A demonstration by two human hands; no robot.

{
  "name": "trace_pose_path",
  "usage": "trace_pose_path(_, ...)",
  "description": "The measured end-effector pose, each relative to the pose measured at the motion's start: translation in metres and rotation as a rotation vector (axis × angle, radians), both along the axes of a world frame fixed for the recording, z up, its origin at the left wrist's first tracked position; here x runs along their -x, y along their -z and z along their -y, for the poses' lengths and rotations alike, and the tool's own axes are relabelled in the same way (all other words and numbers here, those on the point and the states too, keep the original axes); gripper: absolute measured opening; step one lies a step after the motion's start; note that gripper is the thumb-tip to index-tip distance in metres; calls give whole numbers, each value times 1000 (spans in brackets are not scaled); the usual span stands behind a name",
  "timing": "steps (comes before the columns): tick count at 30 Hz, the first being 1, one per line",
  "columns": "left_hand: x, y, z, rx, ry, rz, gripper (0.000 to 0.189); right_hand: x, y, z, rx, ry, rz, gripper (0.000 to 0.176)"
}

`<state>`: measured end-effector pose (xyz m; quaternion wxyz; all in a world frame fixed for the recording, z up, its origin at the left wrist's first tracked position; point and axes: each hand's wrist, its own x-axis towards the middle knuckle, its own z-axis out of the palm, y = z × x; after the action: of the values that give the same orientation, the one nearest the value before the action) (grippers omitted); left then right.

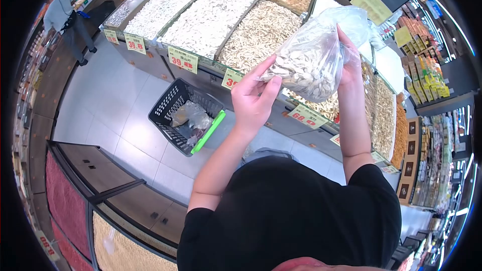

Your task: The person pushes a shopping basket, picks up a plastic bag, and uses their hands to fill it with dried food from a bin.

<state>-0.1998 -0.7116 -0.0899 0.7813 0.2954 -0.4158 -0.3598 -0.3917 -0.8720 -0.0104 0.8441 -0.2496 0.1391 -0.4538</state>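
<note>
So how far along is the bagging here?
Done: the clear bag holds seeds, and the basket on the floor already has packets. In hand: left hand holds its lower end, right hand grips its top. Left: bag not yet in the basket.

Bag of seeds (307, 68) was held between left hand (253, 99) and right hand (350, 65), above bulk bins (216, 15); basket (168, 101) on floor left of hands, before bins; another person (68, 20) far left.
</note>
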Motion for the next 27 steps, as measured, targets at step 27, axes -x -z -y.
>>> trace_pose_path(27, -25, 58, -37, -275, -6, -75, 40, -36, 73, -30, -229, 112, -108, 30)
